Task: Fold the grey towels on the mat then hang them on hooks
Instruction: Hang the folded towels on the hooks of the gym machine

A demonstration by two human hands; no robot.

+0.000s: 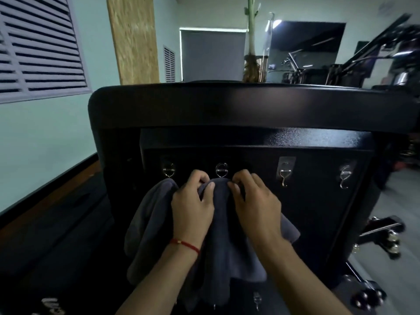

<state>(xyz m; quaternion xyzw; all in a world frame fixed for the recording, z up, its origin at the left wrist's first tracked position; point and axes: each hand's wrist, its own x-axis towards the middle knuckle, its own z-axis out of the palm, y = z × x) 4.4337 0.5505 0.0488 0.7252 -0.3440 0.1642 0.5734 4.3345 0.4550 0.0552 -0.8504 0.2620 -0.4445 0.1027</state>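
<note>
A white louvred window shutter [41, 48] fills the upper left of the frame, set in a pale green wall [45, 144]. At centre stands a black padded table [227, 105] with a black panel below it carrying a row of silver metal hooks [284, 173]. A dark grey cloth towel [150, 223] hangs at the leftmost hook. Just right of it, the left hand [193, 208] and right hand [254, 201] hold a second grey towel [223, 223] up at the next hook, fingers [205, 189] curled, pinching its top edge. At far right, blurred black equipment [375, 60].
</note>
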